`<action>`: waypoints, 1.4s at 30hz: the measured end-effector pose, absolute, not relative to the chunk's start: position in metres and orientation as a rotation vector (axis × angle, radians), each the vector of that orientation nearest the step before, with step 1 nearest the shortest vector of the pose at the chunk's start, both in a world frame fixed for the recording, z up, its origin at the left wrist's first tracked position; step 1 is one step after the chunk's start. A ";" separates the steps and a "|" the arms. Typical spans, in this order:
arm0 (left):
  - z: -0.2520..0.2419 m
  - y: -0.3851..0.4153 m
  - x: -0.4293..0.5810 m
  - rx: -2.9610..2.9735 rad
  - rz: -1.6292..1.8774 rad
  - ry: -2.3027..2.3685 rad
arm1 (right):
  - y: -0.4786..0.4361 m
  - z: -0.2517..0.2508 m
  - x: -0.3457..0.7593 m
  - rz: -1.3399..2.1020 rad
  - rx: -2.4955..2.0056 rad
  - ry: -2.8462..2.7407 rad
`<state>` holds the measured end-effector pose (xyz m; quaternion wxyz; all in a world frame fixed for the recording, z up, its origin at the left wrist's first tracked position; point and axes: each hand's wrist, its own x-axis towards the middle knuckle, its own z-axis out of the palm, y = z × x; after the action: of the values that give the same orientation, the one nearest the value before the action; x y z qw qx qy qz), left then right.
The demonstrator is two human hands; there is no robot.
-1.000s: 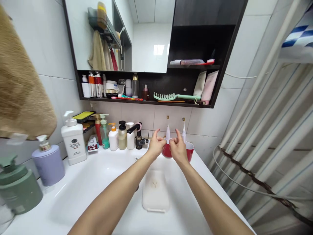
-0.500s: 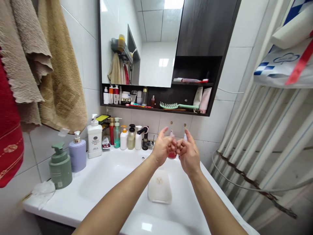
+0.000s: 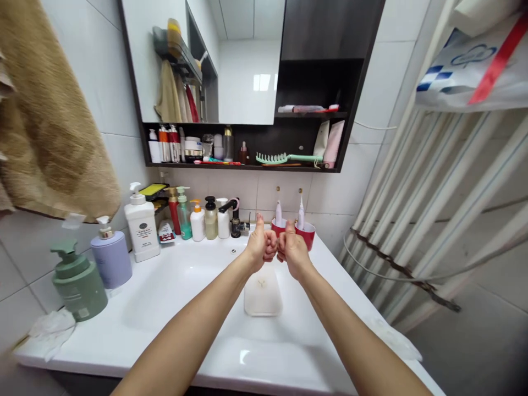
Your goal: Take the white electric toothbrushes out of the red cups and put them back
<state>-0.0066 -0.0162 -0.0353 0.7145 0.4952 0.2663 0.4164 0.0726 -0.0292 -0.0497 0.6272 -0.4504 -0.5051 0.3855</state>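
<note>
Both my arms reach out over a white washbasin (image 3: 173,291). My left hand (image 3: 259,247) is a fist with the thumb pointing up. My right hand (image 3: 293,250) is also a fist with the thumb up, and the knuckles of the two touch. Neither hand holds anything. Just behind them stand two red cups (image 3: 306,234) with electric toothbrushes (image 3: 301,217) in them. A white soap box (image 3: 263,294) lies in the basin below my hands.
Several pump bottles (image 3: 142,228) and a black tap (image 3: 234,220) line the basin's back and left edge. A dark shelf (image 3: 247,159) with toiletries and a green comb hangs under the mirror. Towels (image 3: 53,137) hang left, a white rack (image 3: 433,192) right.
My hands went from loosely open in front of the red cups to two closed fists with thumbs up. The view shifted back and then nearer again.
</note>
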 end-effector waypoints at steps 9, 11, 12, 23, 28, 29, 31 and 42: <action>-0.157 -0.005 -0.015 0.912 0.739 0.963 | 0.024 -0.092 0.170 0.292 -1.733 -1.272; -0.169 0.000 -0.016 0.929 0.734 1.006 | 0.039 -0.095 0.197 0.024 -1.799 -1.276; -0.173 0.004 -0.015 0.964 0.731 0.997 | 0.046 -0.096 0.208 -0.052 -1.823 -1.282; -0.189 0.009 -0.007 1.273 0.525 1.030 | 0.088 -0.123 0.239 0.024 -1.836 -1.325; -0.189 0.006 -0.008 1.343 0.509 1.061 | 0.063 -0.120 0.241 -0.112 -1.825 -1.458; -0.189 0.005 -0.009 1.352 0.516 1.064 | 0.053 -0.119 0.241 -0.131 -1.826 -1.480; -0.188 0.004 -0.009 1.367 0.545 1.073 | 0.032 -0.116 0.240 -0.154 -1.827 -1.516; -0.150 0.025 0.015 1.474 1.180 1.078 | -0.038 -0.135 0.160 -0.006 -1.796 -1.961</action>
<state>0.0151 0.0247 -0.1502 0.4648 0.6002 0.4389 0.4806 0.1600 -0.0383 -0.1353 0.2389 -0.6560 -0.7160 -0.0023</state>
